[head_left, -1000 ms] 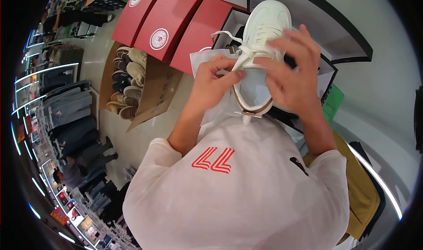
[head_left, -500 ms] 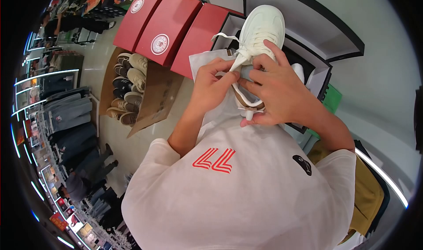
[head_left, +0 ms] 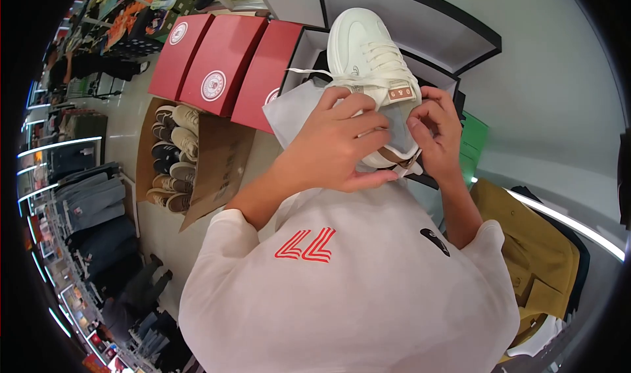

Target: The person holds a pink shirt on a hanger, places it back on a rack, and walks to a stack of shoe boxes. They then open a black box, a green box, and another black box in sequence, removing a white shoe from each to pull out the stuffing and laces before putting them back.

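I hold a white lace-up sneaker (head_left: 368,51) with a tan heel trim and a small tongue label close to my chest. My left hand (head_left: 338,143) wraps around its left side, fingers curled over the collar. My right hand (head_left: 437,133) grips the right side of the collar by the heel. White tissue paper (head_left: 289,113) lies crumpled under the shoe. Behind it stands an open black shoe box (head_left: 309,47) with its lid (head_left: 420,18) raised.
Three red shoe boxes (head_left: 217,51) lie side by side at the left. Below them a cardboard carton (head_left: 220,163) holds several pairs of shoes. Clothing racks line the far left. A yellow garment (head_left: 532,255) hangs at my right, and a green item (head_left: 474,143) is beside the box.
Both hands shifted on the sneaker: my left hand moved from the laces onto the shoe's side, and my right hand moved to the right of the collar. The tongue label now shows.
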Available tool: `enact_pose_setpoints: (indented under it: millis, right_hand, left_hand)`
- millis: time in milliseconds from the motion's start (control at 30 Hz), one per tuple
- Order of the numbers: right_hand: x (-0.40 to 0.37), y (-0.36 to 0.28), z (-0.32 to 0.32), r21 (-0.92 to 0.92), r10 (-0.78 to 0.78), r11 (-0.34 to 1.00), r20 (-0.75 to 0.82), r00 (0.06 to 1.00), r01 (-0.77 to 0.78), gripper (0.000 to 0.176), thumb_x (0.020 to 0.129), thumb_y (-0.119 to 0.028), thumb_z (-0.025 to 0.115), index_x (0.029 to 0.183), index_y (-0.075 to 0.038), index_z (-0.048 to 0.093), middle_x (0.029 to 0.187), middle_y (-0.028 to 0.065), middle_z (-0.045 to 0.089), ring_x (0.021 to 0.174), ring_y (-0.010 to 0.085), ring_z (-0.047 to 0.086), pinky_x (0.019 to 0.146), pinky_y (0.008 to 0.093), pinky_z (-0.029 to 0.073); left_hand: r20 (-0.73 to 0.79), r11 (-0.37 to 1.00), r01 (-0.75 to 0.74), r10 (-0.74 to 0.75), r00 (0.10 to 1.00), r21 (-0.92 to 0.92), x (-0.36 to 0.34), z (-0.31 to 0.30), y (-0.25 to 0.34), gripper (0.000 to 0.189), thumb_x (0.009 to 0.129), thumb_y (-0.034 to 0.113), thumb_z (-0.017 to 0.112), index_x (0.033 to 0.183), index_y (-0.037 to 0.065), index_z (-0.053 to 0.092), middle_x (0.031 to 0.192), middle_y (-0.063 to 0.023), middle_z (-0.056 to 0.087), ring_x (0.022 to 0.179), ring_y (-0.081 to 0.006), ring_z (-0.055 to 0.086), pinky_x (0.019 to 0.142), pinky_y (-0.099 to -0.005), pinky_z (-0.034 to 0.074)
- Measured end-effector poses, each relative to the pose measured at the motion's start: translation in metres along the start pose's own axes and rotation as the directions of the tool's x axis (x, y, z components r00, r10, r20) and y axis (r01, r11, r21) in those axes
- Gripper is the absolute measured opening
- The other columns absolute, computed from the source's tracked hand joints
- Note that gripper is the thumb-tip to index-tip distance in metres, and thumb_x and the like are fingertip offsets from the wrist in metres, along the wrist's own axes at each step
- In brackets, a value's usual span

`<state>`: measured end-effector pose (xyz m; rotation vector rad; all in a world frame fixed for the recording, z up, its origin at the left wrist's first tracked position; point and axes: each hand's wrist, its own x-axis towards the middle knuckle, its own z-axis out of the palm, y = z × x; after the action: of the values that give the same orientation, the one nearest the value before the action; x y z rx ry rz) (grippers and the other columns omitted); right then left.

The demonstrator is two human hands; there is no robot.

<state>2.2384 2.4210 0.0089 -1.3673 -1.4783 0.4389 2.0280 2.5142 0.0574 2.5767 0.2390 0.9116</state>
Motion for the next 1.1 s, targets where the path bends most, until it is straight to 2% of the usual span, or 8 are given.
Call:
enact_pose_setpoints:
  millis: [67,100,167,267,367,467,800,1100]
  right_hand:
    - [-0.007,0.0,-0.005,0.233,0.263,0.941,-0.041,0.964,-0.247,0.015,0.084,-0.004,0.069,0.097,-0.001,0.062,0.123,0.0167,0.057,0.095,0.0179,0.063,0.074,0.0304,0.053]
    - [-0.009,-0.003,0.001,0.428,0.404,0.837,-0.062,0.913,-0.341,0.032,0.084,-0.003,0.069,0.112,-0.002,0.054,0.12,0.015,0.061,0.092,0.0169,0.064,0.071,0.0303,0.053]
    - [-0.007,0.003,-0.007,0.376,0.437,0.833,0.005,0.899,-0.407,0.037,0.084,-0.003,0.068,0.117,-0.003,0.051,0.117,0.0145,0.065,0.092,0.0157,0.065,0.069,0.0299,0.053]
    - [-0.002,-0.001,-0.013,0.29,0.49,0.827,0.049,0.871,-0.481,0.034,0.086,-0.007,0.064,0.118,0.0,0.055,0.099,0.0123,0.072,0.084,0.012,0.065,0.067,0.0291,0.053]
    - [0.0,0.012,-0.017,0.237,0.492,0.836,0.077,0.867,-0.495,0.022,0.088,-0.01,0.063,0.103,0.005,0.066,0.081,0.0078,0.072,0.071,0.0095,0.064,0.066,0.0282,0.053]
    - [0.0,0.007,-0.023,0.208,0.534,0.812,0.113,0.838,-0.545,0.022,0.088,-0.01,0.062,0.103,0.005,0.067,0.079,0.0073,0.073,0.07,0.0083,0.064,0.067,0.0277,0.054]
    - [-0.004,0.005,-0.019,0.266,0.534,0.802,0.081,0.842,-0.534,0.021,0.089,-0.01,0.061,0.101,0.006,0.069,0.078,0.0079,0.072,0.067,0.0091,0.065,0.065,0.0259,0.053]
    - [-0.005,-0.004,-0.015,0.239,0.546,0.804,0.067,0.835,-0.545,0.023,0.088,-0.012,0.062,0.102,0.004,0.07,0.077,0.0068,0.072,0.068,0.0088,0.064,0.066,0.026,0.052]
  left_hand:
    - [0.163,0.992,-0.062,0.044,0.986,0.109,0.007,0.005,0.006,0.042,0.067,0.042,0.082,0.087,0.008,0.069,0.093,-0.0003,0.067,0.096,-0.0237,0.056,0.083,-0.0397,0.041]
    - [0.167,0.993,-0.073,0.056,0.984,0.096,0.012,0.007,0.008,0.042,0.067,0.042,0.082,0.087,0.008,0.069,0.093,-0.0003,0.067,0.096,-0.0237,0.056,0.083,-0.0397,0.041]
    - [0.397,0.975,-0.189,0.129,0.909,0.115,0.026,0.01,0.007,0.038,0.069,0.04,0.081,0.084,0.007,0.068,0.092,0.0003,0.068,0.102,-0.0209,0.056,0.087,-0.0424,0.039]
    - [0.476,0.979,-0.183,0.12,0.871,0.089,0.043,0.019,0.001,0.034,0.07,0.038,0.08,0.081,0.007,0.068,0.092,0.0013,0.069,0.107,-0.0179,0.055,0.093,-0.0448,0.037]
    - [0.522,0.972,-0.173,0.067,0.85,0.157,0.043,0.023,0.003,0.034,0.072,0.037,0.079,0.087,0.008,0.071,0.091,0.0014,0.069,0.108,-0.0156,0.055,0.099,-0.0457,0.035]
    - [0.591,0.978,-0.138,0.018,0.806,0.158,0.04,0.017,0.001,0.035,0.075,0.037,0.079,0.095,0.009,0.073,0.091,0.0021,0.069,0.105,-0.0154,0.055,0.102,-0.0466,0.034]
    - [0.5,0.986,-0.1,0.022,0.866,0.13,0.028,0.011,0.005,0.04,0.08,0.038,0.077,0.102,0.006,0.069,0.074,-0.0023,0.067,0.096,-0.0178,0.055,0.099,-0.0467,0.033]
    - [0.473,0.992,-0.061,0.001,0.881,0.112,0.018,0.003,0.008,0.039,0.08,0.032,0.077,0.106,0.005,0.067,0.077,-0.0037,0.068,0.094,-0.0191,0.057,0.099,-0.0481,0.033]
